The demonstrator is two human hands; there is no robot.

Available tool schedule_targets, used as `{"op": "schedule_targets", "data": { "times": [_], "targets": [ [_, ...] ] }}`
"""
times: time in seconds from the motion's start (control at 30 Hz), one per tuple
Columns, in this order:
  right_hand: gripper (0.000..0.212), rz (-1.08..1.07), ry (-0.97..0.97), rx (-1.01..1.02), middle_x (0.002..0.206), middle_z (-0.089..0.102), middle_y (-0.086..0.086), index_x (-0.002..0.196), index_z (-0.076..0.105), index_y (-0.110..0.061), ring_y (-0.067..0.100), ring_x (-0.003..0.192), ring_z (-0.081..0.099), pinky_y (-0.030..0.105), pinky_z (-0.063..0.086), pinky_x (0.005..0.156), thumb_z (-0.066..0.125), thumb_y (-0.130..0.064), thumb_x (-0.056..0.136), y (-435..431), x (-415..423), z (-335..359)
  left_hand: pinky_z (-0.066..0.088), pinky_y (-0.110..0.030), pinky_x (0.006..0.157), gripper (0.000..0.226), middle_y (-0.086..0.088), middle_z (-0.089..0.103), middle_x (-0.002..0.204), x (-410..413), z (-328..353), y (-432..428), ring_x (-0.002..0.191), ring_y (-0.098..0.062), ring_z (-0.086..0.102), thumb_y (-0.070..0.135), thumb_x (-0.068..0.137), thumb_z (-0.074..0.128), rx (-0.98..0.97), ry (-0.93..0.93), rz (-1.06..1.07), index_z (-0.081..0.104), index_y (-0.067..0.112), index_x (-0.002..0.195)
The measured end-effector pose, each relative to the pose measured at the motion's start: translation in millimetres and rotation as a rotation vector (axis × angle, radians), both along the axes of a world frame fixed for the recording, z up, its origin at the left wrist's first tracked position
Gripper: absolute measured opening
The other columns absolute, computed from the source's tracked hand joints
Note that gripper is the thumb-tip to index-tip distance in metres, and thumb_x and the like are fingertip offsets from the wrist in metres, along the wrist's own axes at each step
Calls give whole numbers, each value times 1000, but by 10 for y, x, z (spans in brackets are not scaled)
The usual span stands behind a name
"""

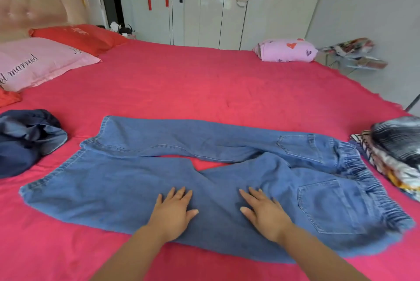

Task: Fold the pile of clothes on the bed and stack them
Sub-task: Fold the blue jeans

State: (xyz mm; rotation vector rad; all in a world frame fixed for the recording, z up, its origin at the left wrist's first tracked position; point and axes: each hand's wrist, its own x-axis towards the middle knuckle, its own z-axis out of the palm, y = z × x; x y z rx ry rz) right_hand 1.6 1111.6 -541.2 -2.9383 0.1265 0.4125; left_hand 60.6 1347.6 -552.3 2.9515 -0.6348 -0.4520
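A pair of blue jeans (pixel 113 187) lies spread flat across the red bed (pixel 181 89), elastic waistband to the right, both legs pointing left. My left hand (pixel 173 210) rests palm down with straight fingers on the near leg. My right hand (pixel 263 212) lies flat on the same leg, closer to the seat and back pocket. A crumpled heap of dark blue and denim clothes (pixel 25 139) sits at the left edge. A stack of folded patterned clothes (pixel 395 153) sits at the right edge.
A pink pillow (pixel 38 62) and a red pillow (pixel 79 36) lie by the headboard at the far left. A folded pink heart-print item (pixel 287 51) rests at the far right corner. White wardrobe doors stand behind the bed.
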Motion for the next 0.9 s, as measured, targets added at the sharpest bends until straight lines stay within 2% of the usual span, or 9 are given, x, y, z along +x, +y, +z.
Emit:
{"op": "schedule_targets", "data": {
  "times": [0.1,0.2,0.27,0.33,0.43,0.5,0.6,0.7,0.9],
  "targets": [
    [103,-5,-39,-39,157,11,-9,147,14,-38,14,146,6,40,10,116,-11,-85,59,-256,-276,73,5,-43,117,65,3,5,158,-173,71,-171,146,-17,3,52,95,35,-67,1,-109,10,27,149],
    [92,-68,-2,-48,157,9,-9,147,13,-38,14,145,6,39,11,116,0,-86,69,-658,-674,19,4,-43,118,90,4,1,158,-382,42,-336,146,-16,-1,75,76,39,-76,63,-234,3,34,149],
    [123,-71,23,-76,157,8,-11,146,11,-40,14,146,5,37,10,117,-21,-93,40,-921,-918,-5,3,-45,117,109,3,-1,158,-485,-12,-406,146,-19,-3,87,57,35,12,61,-284,0,37,148],
    [135,-88,47,-129,157,6,-12,147,9,-40,12,146,4,36,9,117,-28,-92,28,-1134,-1102,-38,5,-45,117,91,2,1,158,-529,-44,-424,146,-21,1,73,76,42,55,-6,-287,2,36,148],
    [105,-75,38,-122,157,5,-12,146,7,-41,13,146,4,38,9,116,4,-95,56,-1299,-1231,-2,18,-34,116,53,4,18,156,-542,29,-425,143,-17,18,35,96,23,6,-123,-277,14,31,148],
    [66,-72,-4,-154,157,8,-13,146,9,-42,14,146,6,38,9,116,40,-56,90,-1395,-1237,23,26,-27,111,58,4,30,152,-522,126,-431,138,-15,30,22,90,18,-68,-157,-254,22,28,147],
    [56,-128,-101,-243,151,29,-13,143,29,-40,14,142,22,37,16,114,34,-17,92,-1586,-1248,109,34,-28,104,52,4,44,143,-450,262,-395,130,-15,42,10,93,31,-86,-186,-171,38,27,141],
    [49,-194,-273,-288,122,64,-8,119,60,-36,16,119,56,38,34,102,30,-23,82,-1845,-1290,162,42,-32,89,34,1,59,123,-336,349,-298,114,-20,54,11,91,36,-55,-223,-102,54,23,117],
    [23,-66,-278,-400,104,66,-6,106,56,-28,15,100,61,27,37,86,42,-19,90,-2115,-1182,584,33,-30,67,26,4,59,82,-183,743,-134,86,-20,55,21,96,42,-62,-254,-177,37,25,70]
  ]
}}
